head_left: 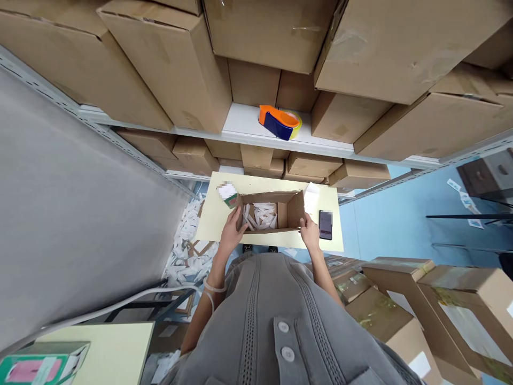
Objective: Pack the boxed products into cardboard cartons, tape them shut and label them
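Note:
An uncovered cardboard box (282, 208) sits at the near edge of the pale yellow table (212, 224). Inside it lie several crumpled white paper pieces (264, 215), mostly toward the left and middle. My left hand (232, 231) grips the box's left end, thumb over the near side. At the right end, my right hand (310, 233) has its fingers closed on the near corner. A phone (326, 224) lies just right of that hand. Behind my left hand is a small green-and-white packet (229, 193), and a white paper (311, 197) lies behind the box's right end.
Shelves full of cardboard boxes (264, 27) rise ahead. An orange and blue tape dispenser (279, 122) rests on the white shelf (244, 120). White scraps (192, 262) cover the floor at left, beside a wall (92, 214). Stacked cartons (385, 315) stand at right.

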Demonstrator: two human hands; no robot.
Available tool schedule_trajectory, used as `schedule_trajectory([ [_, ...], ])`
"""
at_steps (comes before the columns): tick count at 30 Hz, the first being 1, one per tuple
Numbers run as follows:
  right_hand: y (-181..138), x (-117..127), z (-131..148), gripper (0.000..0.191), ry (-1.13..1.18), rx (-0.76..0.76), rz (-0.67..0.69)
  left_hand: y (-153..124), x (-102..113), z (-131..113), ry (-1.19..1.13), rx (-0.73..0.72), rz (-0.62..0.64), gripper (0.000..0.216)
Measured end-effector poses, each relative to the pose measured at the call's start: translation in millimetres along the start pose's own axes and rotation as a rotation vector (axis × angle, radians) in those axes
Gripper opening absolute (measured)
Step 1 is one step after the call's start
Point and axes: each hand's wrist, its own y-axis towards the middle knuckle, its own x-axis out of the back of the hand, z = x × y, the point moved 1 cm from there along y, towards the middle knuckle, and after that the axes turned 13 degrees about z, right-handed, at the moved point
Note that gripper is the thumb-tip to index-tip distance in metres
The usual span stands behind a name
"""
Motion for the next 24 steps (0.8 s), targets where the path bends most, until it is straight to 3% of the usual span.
schedule_trajectory([
  [6,-1,4,4,0.045,0.082,-0.017,-0.004,23,55,4,0.167,0.000,-0.194,0.049],
  [10,-5,4,5,0.041,0.073,-0.067,-0.004,68,75,7,0.365,0.109,-0.118,0.058],
  [14,-12,2,-1,0.038,0.087,-0.107,-0.033,111,68,11,0.437,0.200,0.053,0.072],
  [17,-16,0,-7,0.037,0.124,-0.121,-0.050,126,59,16,0.463,0.220,0.133,0.074],
  [24,-24,-2,-18,0.035,0.132,-0.176,-0.067,126,43,30,0.535,0.194,0.088,0.054],
])
